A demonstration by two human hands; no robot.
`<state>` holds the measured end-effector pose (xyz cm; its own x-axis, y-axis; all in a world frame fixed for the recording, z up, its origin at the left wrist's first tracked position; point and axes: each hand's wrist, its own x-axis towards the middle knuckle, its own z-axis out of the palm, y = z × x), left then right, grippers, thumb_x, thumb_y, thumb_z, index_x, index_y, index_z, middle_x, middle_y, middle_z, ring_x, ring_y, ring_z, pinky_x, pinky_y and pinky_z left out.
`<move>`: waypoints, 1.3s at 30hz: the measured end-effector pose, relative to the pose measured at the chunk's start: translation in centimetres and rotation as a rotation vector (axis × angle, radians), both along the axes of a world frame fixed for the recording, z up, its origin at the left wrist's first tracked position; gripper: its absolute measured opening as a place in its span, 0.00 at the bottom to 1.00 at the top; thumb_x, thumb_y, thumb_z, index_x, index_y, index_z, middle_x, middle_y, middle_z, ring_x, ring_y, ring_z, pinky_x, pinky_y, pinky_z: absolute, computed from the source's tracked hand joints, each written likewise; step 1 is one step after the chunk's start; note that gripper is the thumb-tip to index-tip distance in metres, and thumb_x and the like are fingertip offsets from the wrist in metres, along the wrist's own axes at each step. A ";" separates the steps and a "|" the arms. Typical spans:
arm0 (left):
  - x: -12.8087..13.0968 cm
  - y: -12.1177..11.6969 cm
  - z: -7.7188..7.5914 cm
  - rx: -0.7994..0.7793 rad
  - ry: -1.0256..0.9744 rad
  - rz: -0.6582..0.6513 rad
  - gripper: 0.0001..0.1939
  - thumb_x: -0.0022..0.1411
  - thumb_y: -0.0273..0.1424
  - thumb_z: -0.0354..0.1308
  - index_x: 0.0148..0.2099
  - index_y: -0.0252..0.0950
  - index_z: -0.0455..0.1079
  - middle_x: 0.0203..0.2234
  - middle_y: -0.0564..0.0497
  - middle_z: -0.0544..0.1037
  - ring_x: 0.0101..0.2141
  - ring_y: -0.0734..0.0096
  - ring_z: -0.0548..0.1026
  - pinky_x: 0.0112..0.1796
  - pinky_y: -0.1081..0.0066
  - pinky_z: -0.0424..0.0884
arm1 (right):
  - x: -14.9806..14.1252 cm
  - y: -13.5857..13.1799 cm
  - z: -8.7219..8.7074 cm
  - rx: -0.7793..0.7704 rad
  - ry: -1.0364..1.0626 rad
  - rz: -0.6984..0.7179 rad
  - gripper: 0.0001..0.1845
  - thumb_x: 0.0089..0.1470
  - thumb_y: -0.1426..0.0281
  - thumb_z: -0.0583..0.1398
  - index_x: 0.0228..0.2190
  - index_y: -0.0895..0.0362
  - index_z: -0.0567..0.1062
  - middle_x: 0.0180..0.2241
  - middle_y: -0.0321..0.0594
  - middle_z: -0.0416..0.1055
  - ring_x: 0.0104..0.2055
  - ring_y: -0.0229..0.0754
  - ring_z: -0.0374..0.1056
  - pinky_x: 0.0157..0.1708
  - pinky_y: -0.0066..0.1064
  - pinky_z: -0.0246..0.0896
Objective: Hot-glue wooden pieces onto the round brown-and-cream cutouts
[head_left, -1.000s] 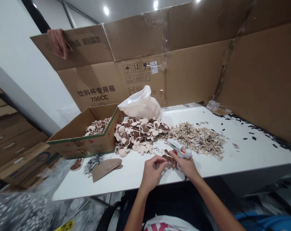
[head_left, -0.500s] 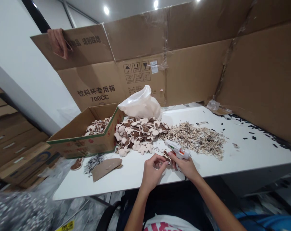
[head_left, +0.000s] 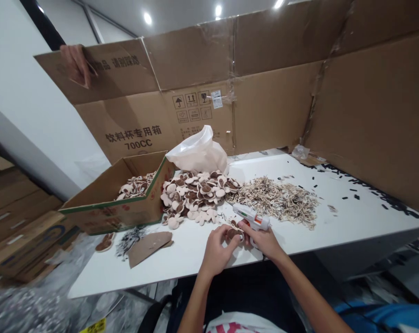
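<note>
My left hand (head_left: 216, 249) is closed on a small brown-and-white felt piece (head_left: 233, 234), with a pale cord over its top. My right hand (head_left: 264, 240) grips a white hot glue gun (head_left: 251, 216), whose nozzle points up and left. The right fingertips also meet the felt piece. Just behind the hands lies a heap of brown and cream felt shapes (head_left: 198, 194), some with rounded ears. To its right spreads a pile of pale cord loops (head_left: 278, 199).
An open cardboard box (head_left: 115, 215) holding similar pieces stands left of the heap, a white plastic bag (head_left: 198, 152) behind it. A cardboard scrap (head_left: 148, 247) and one felt piece (head_left: 105, 242) lie front left. Black bits (head_left: 356, 196) dot the right; cardboard walls (head_left: 275, 101) enclose the back.
The left fingers have shifted on the felt piece, and more of its brown face shows. The whole view has swung slightly right. My right hand keeps its hold on the glue gun.
</note>
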<state>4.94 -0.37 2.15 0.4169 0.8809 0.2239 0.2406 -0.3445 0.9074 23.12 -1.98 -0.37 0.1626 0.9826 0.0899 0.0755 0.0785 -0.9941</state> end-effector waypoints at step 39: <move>-0.4 0.2 0.0 -0.172 -0.012 -0.165 0.19 0.66 0.45 0.61 0.33 0.34 0.78 0.24 0.49 0.78 0.27 0.68 0.72 0.33 0.70 0.67 | -0.2 -0.4 0.5 -0.042 -0.034 0.104 0.23 0.59 0.50 0.62 0.23 0.54 0.74 0.14 0.31 0.68 0.19 0.38 0.65 0.25 0.29 0.60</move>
